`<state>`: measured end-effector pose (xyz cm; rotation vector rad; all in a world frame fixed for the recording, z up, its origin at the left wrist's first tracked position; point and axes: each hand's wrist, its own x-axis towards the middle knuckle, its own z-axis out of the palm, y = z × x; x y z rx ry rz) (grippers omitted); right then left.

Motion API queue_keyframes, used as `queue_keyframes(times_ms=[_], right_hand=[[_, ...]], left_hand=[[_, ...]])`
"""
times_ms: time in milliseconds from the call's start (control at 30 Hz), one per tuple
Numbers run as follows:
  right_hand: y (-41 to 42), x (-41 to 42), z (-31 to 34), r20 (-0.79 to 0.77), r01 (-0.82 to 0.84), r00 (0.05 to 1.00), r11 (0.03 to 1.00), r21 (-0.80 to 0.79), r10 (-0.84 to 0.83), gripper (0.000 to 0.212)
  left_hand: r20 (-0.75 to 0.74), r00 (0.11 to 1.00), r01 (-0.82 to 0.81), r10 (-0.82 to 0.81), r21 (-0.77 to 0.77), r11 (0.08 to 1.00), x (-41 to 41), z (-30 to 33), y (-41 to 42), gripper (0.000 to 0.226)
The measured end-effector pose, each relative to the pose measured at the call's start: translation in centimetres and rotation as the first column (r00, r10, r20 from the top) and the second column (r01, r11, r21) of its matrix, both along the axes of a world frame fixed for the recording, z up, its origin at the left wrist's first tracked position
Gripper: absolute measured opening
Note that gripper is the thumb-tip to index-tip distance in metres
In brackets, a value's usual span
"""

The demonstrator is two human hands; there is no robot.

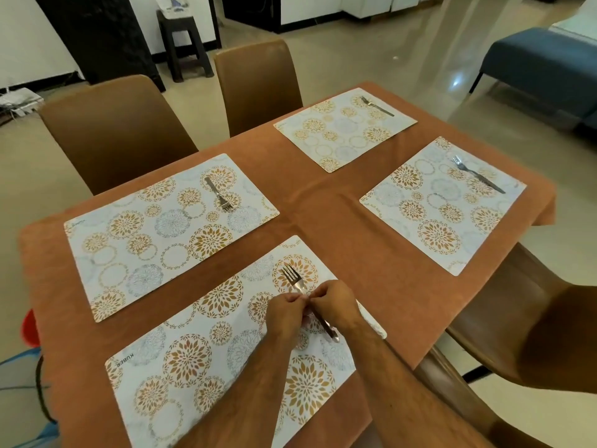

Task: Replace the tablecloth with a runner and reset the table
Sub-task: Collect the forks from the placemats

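Note:
An orange-brown tablecloth (349, 221) covers the table. Several white floral placemats lie on it, each with a fork. On the near placemat (200, 367), a fork (292, 279) points away from me. My left hand (286, 313) and my right hand (336, 305) meet over its handle, fingers pinched on the middle of the fork. The handle end shows below my right wrist. The far-left placemat (155, 227) bears a fork (218, 194), the far placemat (342, 127) another fork (376, 106), and the right placemat (439, 205) a fork (478, 174).
Two brown chairs (116, 130) (258, 82) stand at the far side, and another brown chair (529, 334) is at the right near me. A dark stool (185, 43) and a blue sofa (542, 63) stand further off. A red object (29, 328) sits on the floor at left.

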<state>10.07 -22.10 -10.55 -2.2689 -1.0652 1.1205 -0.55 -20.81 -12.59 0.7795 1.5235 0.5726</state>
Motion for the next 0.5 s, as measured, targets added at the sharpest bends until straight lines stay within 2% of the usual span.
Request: queue_keyframes(times_ms=[267,500], right_hand=[[1.1,-1.6,2.0,-0.251,0.097,0.965,0.991,0.096,-0.071,0.015],[1.2,-1.8,4.1,-0.304,0.110,0.951,0.982,0.155,-0.059,0.010]], left_hand=[[0.108,0.992,-0.067,0.064,0.021,0.998,-2.1,2.9,1.3,0.008],[0.188,0.980,-0.072,0.061,0.053,0.996,-2.5,5.1,1.6,0.009]])
